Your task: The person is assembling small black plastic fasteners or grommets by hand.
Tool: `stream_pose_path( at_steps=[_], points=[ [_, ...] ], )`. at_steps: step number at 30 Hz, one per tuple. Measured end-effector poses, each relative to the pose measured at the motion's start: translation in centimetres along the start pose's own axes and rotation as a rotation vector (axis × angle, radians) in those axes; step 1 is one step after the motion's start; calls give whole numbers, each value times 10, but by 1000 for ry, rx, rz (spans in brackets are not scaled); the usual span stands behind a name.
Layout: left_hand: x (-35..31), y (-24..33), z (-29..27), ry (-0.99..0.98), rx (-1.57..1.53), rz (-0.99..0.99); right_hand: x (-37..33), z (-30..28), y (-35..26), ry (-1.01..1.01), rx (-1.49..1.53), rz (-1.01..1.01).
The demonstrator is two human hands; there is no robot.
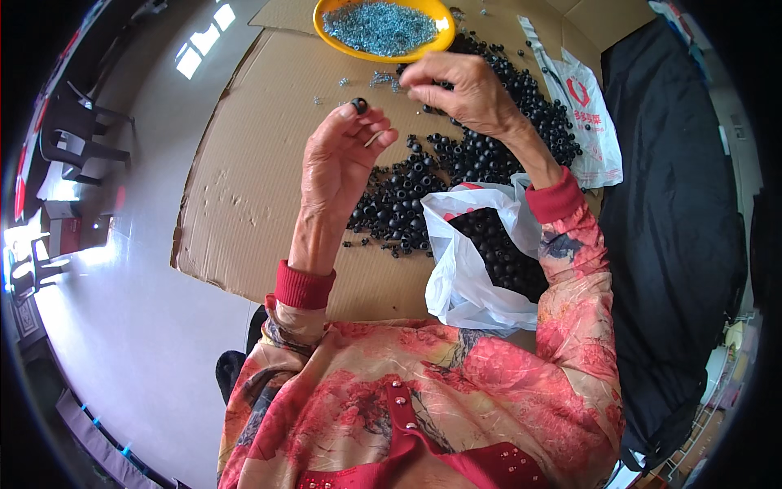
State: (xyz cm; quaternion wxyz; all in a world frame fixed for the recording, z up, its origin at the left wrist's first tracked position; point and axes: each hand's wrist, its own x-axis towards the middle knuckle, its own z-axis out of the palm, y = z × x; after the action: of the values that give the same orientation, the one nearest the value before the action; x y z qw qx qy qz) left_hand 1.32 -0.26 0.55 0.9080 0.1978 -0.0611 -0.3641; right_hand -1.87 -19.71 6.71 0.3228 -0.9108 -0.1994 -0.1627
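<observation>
My left hand [342,155] is raised over the cardboard, thumb and forefinger closed on a small round black knob [359,105] with a hole in it. Its other fingers curl loosely. To the right and farther off, my right hand [468,90] hovers below the yellow bowl, fingertips drawn together; whether anything small is between them I cannot make out. Small silvery metal pieces, like screws, fill the yellow bowl [446,41], and a few loose ones [381,79] lie near the right fingertips. Many black knobs [415,175] are heaped beneath and beside the right hand.
A white plastic bag [444,273] stands open near my body, full of black knobs [497,244]. Another white bag [599,138] with red print lies flat at the right. The cardboard sheet [244,187] covers the work surface; black cloth [668,244] hangs beyond its right edge.
</observation>
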Motion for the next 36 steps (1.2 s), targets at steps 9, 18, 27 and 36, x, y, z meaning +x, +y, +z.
stream_pose_path(
  at_steps=[9, 18, 27, 36],
  points=[
    [-7, -4, -31, 31, -13, 2, -48, 56, 64, -362, -230, 143],
    [-8, -12, -20, -15, -112, -18, -49, 60, 64, -308, -175, 116],
    [-10, -8, -6, -95, -40, 18, -8, 10, -25, 4, 424, 385],
    [-10, -8, 1, -138, -4, 36, 9, 2, -59, 7, 309, 171]
  ],
)
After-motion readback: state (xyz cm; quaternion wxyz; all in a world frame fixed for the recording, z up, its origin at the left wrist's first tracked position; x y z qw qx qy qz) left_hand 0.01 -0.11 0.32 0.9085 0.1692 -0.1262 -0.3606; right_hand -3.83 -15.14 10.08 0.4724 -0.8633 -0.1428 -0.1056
